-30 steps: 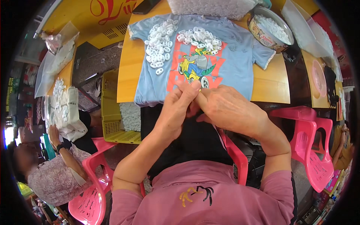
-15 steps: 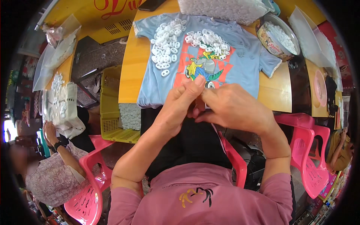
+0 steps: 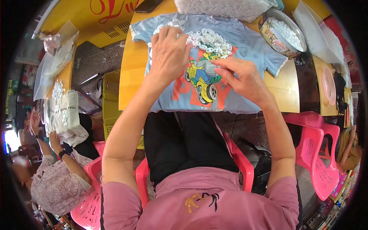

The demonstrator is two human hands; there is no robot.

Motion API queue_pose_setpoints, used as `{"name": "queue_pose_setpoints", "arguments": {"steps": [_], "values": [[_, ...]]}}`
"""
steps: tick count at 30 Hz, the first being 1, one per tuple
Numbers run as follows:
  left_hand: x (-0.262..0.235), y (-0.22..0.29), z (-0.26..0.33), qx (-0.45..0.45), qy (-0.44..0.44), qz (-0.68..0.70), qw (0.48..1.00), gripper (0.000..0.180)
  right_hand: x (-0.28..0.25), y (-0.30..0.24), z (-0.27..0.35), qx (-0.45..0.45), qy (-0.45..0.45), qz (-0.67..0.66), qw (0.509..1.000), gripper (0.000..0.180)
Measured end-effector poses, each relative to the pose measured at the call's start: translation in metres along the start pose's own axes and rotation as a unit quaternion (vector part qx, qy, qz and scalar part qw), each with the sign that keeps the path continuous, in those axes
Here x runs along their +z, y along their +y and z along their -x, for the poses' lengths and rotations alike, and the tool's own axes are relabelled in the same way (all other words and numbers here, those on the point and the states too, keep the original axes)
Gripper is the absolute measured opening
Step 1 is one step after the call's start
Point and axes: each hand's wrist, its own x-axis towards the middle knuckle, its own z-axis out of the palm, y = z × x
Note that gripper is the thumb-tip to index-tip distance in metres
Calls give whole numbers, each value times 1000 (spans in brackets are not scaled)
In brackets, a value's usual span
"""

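Note:
My left hand (image 3: 167,53) is stretched over the left pile of small white oval plastic pieces (image 3: 174,23). Its fingers are spread, and they hide most of that pile. A second pile of white plastic pieces (image 3: 210,39) lies to the right of these fingers. Below it, over the printed picture on the blue T-shirt (image 3: 241,42), hovers my right hand (image 3: 242,78). Its thumb and forefinger point left with a small gap between their tips, and I see nothing held there. Both piles rest on the shirt, which is spread on the table (image 3: 285,90).
A round tin (image 3: 283,36) of white pieces stands at the table's right, beside a large clear bag of white pieces (image 3: 226,8). A yellow crate (image 3: 110,88) is below left. Another person (image 3: 61,172) sits at left; a pink chair (image 3: 316,153) is at right.
My hands were together over the shirt's lower edge. They have parted: the left moved up to the left pile, and the right moved up a little and rightward.

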Motion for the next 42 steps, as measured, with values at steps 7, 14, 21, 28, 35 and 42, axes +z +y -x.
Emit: {"name": "queue_pose_setpoints", "arguments": {"steps": [7, 14, 21, 28, 35, 42], "values": [[3, -4, 7, 10, -24, 2, 1000, 17, -1, 2, 7, 16, 2, -7, 1000, 24], [-33, 15, 22, -60, -31, 115, 991, 14, 0, 2, 5, 5, 6, -4, 1000, 23], [-47, 34, 28, -162, -63, 263, 949, 14, 13, -18, -8, 62, 26, -64, 996, 22], [-45, 33, 34, -246, -79, 301, 918, 15, 26, -16, -16, 47, 55, 48, 996, 19], [-54, 20, 48, -104, -48, 171, 979, 12, 25, -10, -10, 25, 28, 161, 986, 14], [-51, 27, 52, -41, -30, 84, 995, 13, 19, -4, -28, 21, 45, 205, 978, 12]]}}
